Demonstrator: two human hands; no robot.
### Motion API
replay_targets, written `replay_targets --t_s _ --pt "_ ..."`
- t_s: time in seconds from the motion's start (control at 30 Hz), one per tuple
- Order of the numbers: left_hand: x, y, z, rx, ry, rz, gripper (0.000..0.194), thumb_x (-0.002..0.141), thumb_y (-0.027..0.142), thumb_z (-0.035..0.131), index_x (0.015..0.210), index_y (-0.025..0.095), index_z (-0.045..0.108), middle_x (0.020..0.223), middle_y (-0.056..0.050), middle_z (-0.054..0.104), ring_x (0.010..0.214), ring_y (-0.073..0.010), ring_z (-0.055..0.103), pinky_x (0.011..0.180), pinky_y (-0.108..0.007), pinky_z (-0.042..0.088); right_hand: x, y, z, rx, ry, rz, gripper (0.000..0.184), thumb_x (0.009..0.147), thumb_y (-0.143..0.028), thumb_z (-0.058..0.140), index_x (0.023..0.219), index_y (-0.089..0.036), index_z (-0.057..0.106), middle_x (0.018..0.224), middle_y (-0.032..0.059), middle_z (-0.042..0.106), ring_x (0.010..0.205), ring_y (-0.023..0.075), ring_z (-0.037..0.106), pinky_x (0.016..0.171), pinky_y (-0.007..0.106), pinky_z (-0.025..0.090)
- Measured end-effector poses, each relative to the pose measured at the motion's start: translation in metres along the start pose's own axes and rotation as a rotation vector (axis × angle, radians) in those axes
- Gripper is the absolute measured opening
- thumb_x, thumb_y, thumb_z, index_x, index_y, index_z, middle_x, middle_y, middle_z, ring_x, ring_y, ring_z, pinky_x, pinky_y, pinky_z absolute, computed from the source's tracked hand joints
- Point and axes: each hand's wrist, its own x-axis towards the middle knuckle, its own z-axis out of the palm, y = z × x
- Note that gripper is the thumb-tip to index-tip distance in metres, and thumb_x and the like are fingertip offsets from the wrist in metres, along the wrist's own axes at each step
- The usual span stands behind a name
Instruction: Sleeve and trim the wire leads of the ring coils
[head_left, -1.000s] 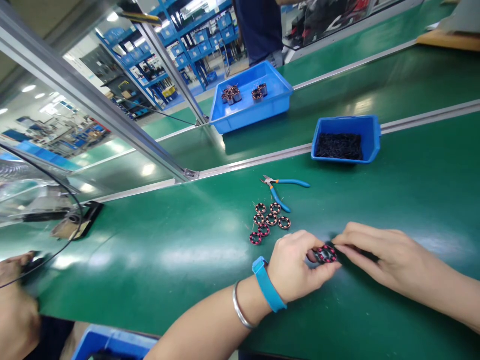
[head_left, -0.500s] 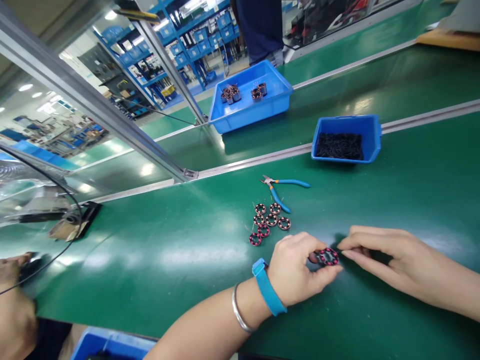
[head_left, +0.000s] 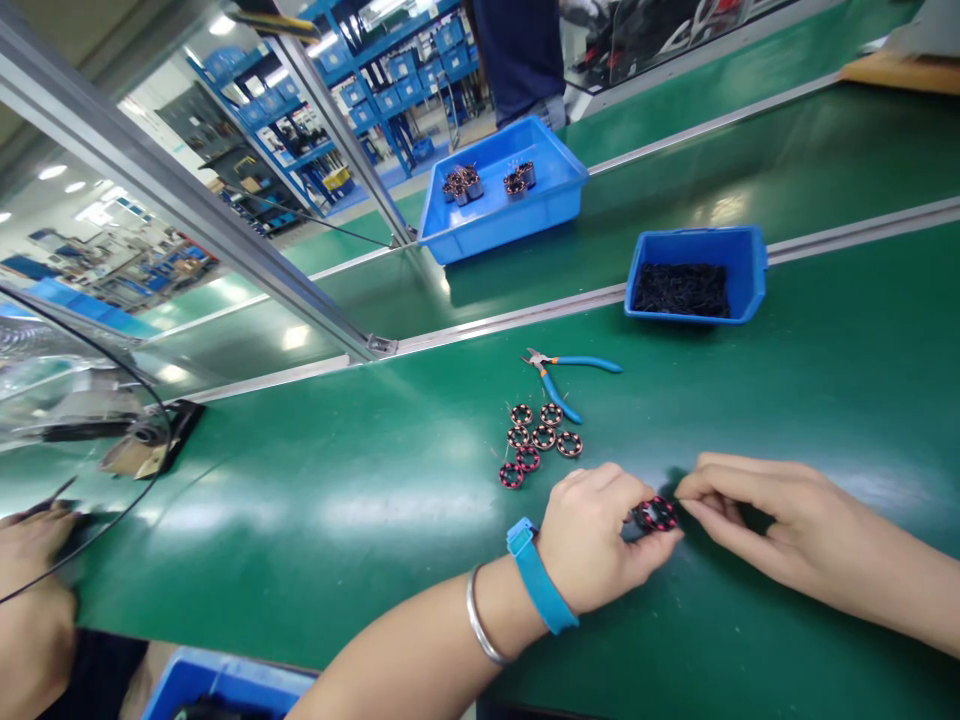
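My left hand (head_left: 596,535), with a blue wristband and a metal bangle on the wrist, pinches a small black ring with pink coils (head_left: 655,514) just above the green table. My right hand (head_left: 757,510) is closed in a pinch at the ring's right edge, fingertips touching it; whether anything small sits between them I cannot tell. Several more such rings (head_left: 540,442) lie in a cluster just beyond my left hand.
Blue-handled cutters (head_left: 564,378) lie behind the rings. A small blue bin of black parts (head_left: 696,276) stands at the back right, a blue tray with wound parts (head_left: 501,190) farther back. Another person's hand (head_left: 34,590) works at the left edge; someone stands beyond the tray.
My hands have stayed in place on the ring, with my left fingers closing a little further over it. The other person's hand at the left has shifted slightly.
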Motion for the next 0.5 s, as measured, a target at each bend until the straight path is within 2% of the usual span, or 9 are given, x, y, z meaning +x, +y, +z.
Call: replay_targets --t_s 0.13,0.33,0.5 --pt "-0.0016 0.0003 0.0006 0.012 -0.058 -0.028 0.026 0.095 0.045 0.078 0.092 0.020 0.074 0.077 -0.002 0.073 0.068 -0.0170 0.068 0.067 -0.029 0.056 -0.0012 -0.0026 0.0078 0.000 0.026 0.022 0.021 0.102 -0.019 0.058 0.084 -0.026 0.068 0.062 -0.0050 0.059 0.045 0.0103 0.056 0.045 0.021 0.044" --pt "-0.0030 0.0009 0.0026 0.019 -0.045 -0.031 0.020 0.092 0.039 0.080 0.091 0.021 0.072 0.078 -0.001 0.071 0.068 -0.0172 0.068 0.068 -0.030 0.056 -0.0013 -0.0046 0.0101 0.120 0.045 0.114 0.025 0.100 -0.022 0.060 0.080 -0.026 0.074 0.059 -0.0039 0.061 0.045 0.0113 0.057 0.045 0.021 0.046" --pt "-0.0029 -0.0002 0.0044 0.035 -0.042 -0.049 0.021 0.092 0.039 0.079 0.089 0.021 0.070 0.076 -0.002 0.070 0.066 -0.0169 0.066 0.065 -0.029 0.055 -0.0005 -0.0099 0.0070 0.212 -0.060 0.230 0.030 0.102 -0.035 0.062 0.084 -0.026 0.083 0.059 -0.0008 0.065 0.048 0.0139 0.063 0.047 0.022 0.050"
